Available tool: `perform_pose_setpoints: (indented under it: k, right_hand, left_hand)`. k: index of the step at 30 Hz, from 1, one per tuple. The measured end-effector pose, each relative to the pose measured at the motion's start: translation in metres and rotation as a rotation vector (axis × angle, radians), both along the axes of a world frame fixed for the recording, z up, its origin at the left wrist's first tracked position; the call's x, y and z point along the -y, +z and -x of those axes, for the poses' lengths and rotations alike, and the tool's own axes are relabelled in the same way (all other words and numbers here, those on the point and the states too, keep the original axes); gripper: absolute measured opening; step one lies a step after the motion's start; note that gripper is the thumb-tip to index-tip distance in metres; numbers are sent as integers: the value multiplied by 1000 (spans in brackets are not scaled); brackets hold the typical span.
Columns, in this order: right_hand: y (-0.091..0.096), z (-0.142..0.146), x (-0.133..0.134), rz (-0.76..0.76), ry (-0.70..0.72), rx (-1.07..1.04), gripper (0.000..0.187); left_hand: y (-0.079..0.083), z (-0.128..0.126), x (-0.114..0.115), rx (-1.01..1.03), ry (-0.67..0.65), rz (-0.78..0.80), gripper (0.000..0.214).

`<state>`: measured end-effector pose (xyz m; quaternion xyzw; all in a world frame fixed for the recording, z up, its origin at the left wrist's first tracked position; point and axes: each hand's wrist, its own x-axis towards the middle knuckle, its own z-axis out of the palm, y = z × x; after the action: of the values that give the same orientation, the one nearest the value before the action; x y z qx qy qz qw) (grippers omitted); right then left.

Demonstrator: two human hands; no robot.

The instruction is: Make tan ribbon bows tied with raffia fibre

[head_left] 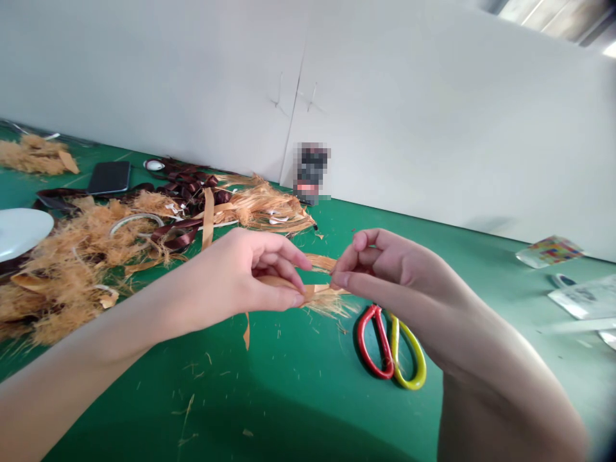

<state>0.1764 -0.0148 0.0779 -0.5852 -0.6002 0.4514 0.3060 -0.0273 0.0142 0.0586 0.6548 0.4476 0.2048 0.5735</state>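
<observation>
Partly behind the right hand (404, 266), fingertips together, lie scissors (389, 362); left hand (253, 269) pinches tan ribbon (315, 290) beside frayed scraps (72, 247)

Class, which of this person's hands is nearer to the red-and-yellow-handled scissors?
Right. The right hand is just above the scissors' handles in the picture; the left hand is farther off, up and left, holding a tan strip.

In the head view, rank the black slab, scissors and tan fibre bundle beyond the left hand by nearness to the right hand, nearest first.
1. Scissors, just below the right hand.
2. Tan fibre bundle, leftward and beyond.
3. Black slab, farther left.
</observation>
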Motion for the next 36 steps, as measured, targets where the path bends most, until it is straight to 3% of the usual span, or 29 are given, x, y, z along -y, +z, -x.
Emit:
perform_pose_setpoints:
  k: [8,16,22,25,29,33,36]
  right_hand:
    - [-1,-1,-2,-73,-86,19,20]
    - [-1,-6,2,-102,-88,-281,22]
    - [-2,-20,-10,-240,-282,-378,21]
    - [1,-25,-11,-198,-267,-424,20]
    - [5,-17,-7,-63,-123,-466,22]
    - [-2,-2,-5,-83,-40,-235,20]
    - [-13,4,-8,34,44,58,36]
  left_hand:
    - [0,0,-1,-63,-11,20,29]
    - [-4,1,-1,-49,-20,43,25]
    - [-7,0,0,-157,-85,-50,16]
    - [-6,0,-1,-183,-90,-93,14]
    - [-7,2,-4,-246,-89,-111,19]
    - [-11,6,-8,-123,-95,-122,20]
    - [-17,10,-13,-110,-42,-145,26]
